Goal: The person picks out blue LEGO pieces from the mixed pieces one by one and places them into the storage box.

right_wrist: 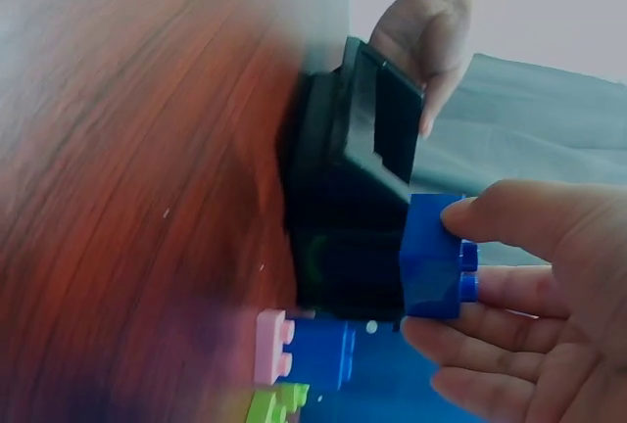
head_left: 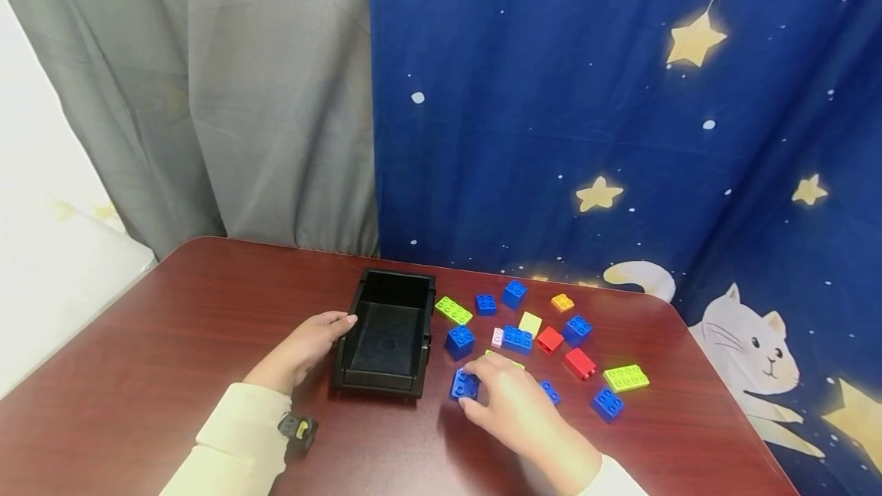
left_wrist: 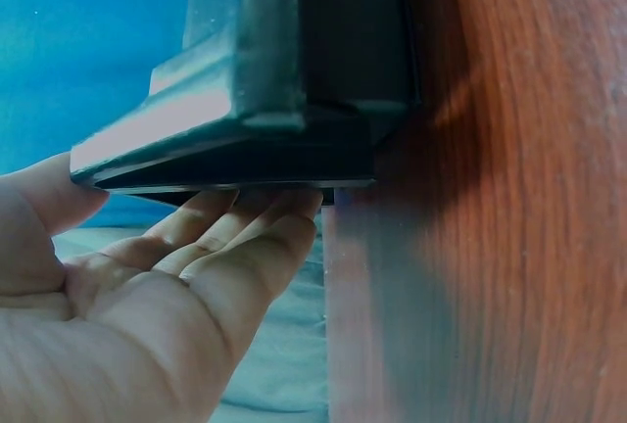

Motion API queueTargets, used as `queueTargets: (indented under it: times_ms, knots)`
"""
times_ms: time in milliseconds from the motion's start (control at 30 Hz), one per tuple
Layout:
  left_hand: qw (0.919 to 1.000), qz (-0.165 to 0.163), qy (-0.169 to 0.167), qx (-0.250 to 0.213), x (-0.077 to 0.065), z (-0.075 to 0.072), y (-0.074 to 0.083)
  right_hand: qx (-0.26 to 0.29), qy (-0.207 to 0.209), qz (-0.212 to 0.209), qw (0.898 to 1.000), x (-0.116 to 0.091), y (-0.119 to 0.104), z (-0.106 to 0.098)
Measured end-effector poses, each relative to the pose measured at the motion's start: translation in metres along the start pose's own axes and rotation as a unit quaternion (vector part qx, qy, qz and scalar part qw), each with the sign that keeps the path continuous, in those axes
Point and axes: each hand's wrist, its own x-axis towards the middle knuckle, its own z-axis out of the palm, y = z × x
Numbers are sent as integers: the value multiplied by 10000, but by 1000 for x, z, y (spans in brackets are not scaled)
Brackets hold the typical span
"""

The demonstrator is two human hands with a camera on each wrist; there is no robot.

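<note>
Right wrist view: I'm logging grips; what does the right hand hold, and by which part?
The right hand pinches a blue plastic studded block by opposite sides, between thumb and fingers.

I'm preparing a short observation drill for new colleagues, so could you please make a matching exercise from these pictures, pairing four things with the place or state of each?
Column one
1. Left hand
2. Right hand
3. Orange brick
4. White cat

Column two
A. Pictured on the blue curtain
B. Pinches a blue brick between thumb and fingers
C. Lies near the far edge of the table
D. Grips the side of the black bin

Right pairs: 1-D, 2-B, 3-C, 4-A.
</note>
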Motion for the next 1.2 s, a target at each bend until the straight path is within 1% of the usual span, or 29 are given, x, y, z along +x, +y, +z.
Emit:
queueTargets:
  times_ms: [167, 300, 467, 667, 867, 1000, 1200]
  knots:
    - [10000, 4, 19, 3, 0, 1, -1, 200, 209, -127, 9995, 1, -10, -1]
    - [10000, -16, 2, -15, 0, 1, -1, 333, 470, -172, 9982, 2, -18, -1]
    - [10000, -49, 8, -32, 0, 1, 0, 300, 732, -381, 9961, 7, -26, 0]
    - [10000, -58, 21, -68, 0, 2, 0, 324, 668, -615, 9953, 14, -34, 4]
    - [9999, -69, 12, -153, -1, 2, 0, 237, 605, -853, 9942, 25, -41, 15]
    - [9998, -99, 73, -164, -2, 3, -1, 131, 581, -1016, 9930, 32, -46, 22]
    - [9997, -151, 202, -54, -3, 4, -1, -7, 563, -1075, 9926, 42, -53, 30]
